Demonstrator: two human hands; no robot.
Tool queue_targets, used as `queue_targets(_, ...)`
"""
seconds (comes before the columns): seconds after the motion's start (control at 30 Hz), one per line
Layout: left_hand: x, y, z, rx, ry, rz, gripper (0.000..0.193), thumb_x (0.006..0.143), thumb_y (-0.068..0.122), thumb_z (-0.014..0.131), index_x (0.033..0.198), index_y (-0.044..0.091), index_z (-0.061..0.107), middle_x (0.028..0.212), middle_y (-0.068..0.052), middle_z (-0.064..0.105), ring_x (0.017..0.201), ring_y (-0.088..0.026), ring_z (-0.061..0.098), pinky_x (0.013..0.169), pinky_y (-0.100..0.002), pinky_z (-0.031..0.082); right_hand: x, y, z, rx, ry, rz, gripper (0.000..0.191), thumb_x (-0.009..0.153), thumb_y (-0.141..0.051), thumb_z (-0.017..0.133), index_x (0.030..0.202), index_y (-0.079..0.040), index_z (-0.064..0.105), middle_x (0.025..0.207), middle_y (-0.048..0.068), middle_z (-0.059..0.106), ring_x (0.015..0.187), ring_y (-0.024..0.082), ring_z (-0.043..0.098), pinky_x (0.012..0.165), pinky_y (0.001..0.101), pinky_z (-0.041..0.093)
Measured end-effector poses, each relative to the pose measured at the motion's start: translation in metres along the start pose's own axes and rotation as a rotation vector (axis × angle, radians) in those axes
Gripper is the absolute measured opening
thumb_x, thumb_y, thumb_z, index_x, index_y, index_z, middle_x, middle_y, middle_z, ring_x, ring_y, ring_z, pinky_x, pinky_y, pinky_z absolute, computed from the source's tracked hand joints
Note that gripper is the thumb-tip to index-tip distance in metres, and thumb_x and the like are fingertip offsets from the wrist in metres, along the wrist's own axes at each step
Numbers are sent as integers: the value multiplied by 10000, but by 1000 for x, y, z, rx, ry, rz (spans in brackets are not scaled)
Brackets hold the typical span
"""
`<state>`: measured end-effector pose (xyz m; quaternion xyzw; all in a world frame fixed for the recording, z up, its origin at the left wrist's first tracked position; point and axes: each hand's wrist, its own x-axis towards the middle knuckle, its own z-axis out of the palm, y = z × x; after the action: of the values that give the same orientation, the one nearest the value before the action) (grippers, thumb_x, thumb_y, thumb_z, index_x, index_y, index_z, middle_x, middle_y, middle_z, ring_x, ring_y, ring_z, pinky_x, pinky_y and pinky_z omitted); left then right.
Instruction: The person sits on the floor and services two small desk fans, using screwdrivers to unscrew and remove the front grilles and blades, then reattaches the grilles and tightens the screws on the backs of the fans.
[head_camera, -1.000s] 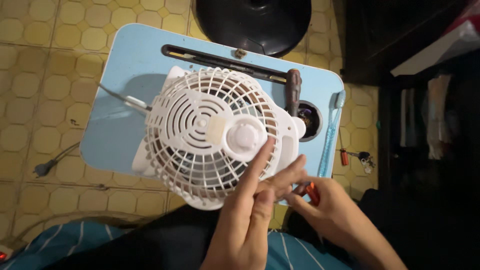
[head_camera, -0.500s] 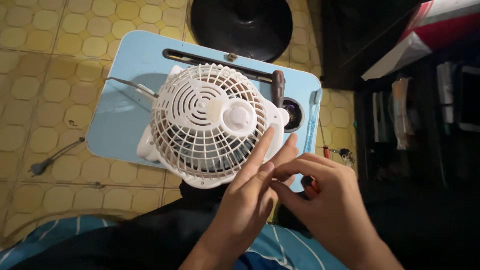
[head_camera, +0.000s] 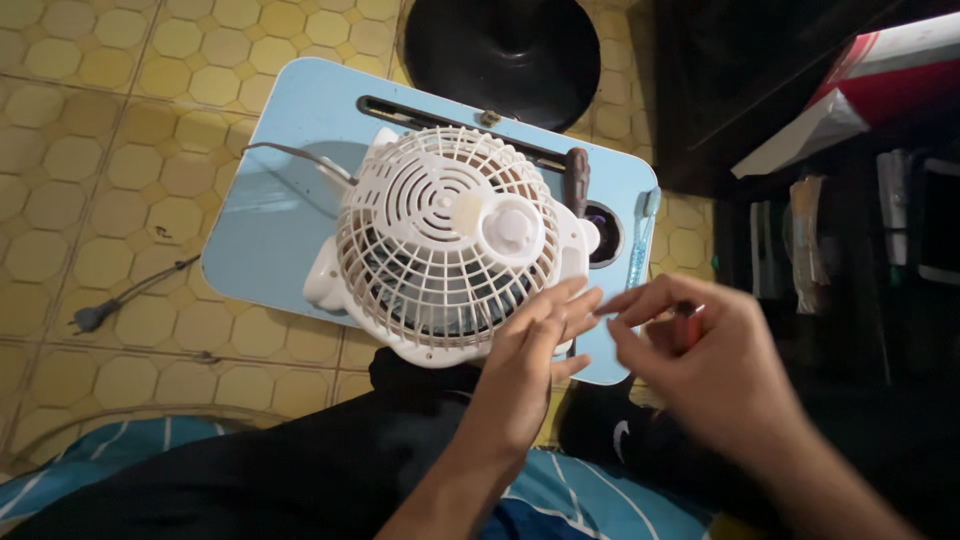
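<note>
A small white table fan (head_camera: 450, 240) lies face up on a light blue lap table (head_camera: 280, 170), its round grille toward me. My left hand (head_camera: 530, 360) rests at the fan's lower right rim with fingers stretched out, touching the grille edge. My right hand (head_camera: 700, 370) hovers just right of it, fingers curled around a small red-handled tool (head_camera: 688, 325), its fingertips meeting those of the left hand. What the fingertips pinch is too small to tell.
A dark-handled screwdriver (head_camera: 577, 180) lies on the table behind the fan, a light blue toothbrush-like stick (head_camera: 640, 240) at the right edge. A black round base (head_camera: 500, 50) stands beyond. The fan's cord and plug (head_camera: 95, 315) trail over yellow tiled floor. Dark shelves stand right.
My right hand has risen from below the table edge and come up beside the left; their fingertips now meet. The left hand's fingers have slid off the grille toward its lower right rim.
</note>
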<state>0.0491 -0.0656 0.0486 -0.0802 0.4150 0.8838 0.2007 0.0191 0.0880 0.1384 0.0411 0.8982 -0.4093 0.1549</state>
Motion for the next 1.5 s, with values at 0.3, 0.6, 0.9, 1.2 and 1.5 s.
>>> queue_targets(0.3, -3, -33, 3, -89, 221, -539, 414, 930, 257, 440, 1199, 97, 713, 1126, -63, 777, 915, -175, 723, 788, -341, 533, 44, 15, -5, -313, -140, 54, 187, 806, -126, 880, 988, -91, 861, 596, 147, 641, 488, 85, 403, 457, 264, 300)
queue_targets(0.6, 4, -47, 0, -195, 466, -607, 403, 881, 365, 544, 1203, 135, 622, 1055, -25, 673, 847, -197, 684, 733, -371, 491, 51, 19, 26, -289, -161, -310, 168, 753, -101, 829, 921, -101, 837, 758, 20, 795, 499, 89, 519, 457, 266, 437)
queue_targets(0.9, 11, -25, -4, -122, 555, -685, 563, 845, 565, 568, 1285, 215, 545, 1125, -18, 619, 816, -166, 667, 732, -348, 459, 58, 10, 29, -406, -207, -343, 202, 712, -77, 830, 913, -98, 822, 755, 41, 784, 511, 171, 651, 489, 291, 521)
queue_targets(1.2, 17, -35, -11, -149, 524, -692, 606, 790, 534, 637, 1304, 226, 547, 1059, -15, 597, 787, -163, 644, 694, -344, 437, 68, 20, 30, -509, -331, -412, 342, 651, 21, 793, 963, -116, 814, 900, 21, 764, 757, 198, 771, 664, 330, 621)
queue_targets(1.5, 22, -46, -19, -141, 493, -714, 600, 791, 480, 623, 1327, 216, 573, 1059, -21, 619, 805, -177, 652, 739, -384, 456, 71, 32, 28, -529, -350, -411, 469, 587, 104, 744, 997, -114, 810, 970, 19, 760, 746, 207, 771, 637, 328, 620)
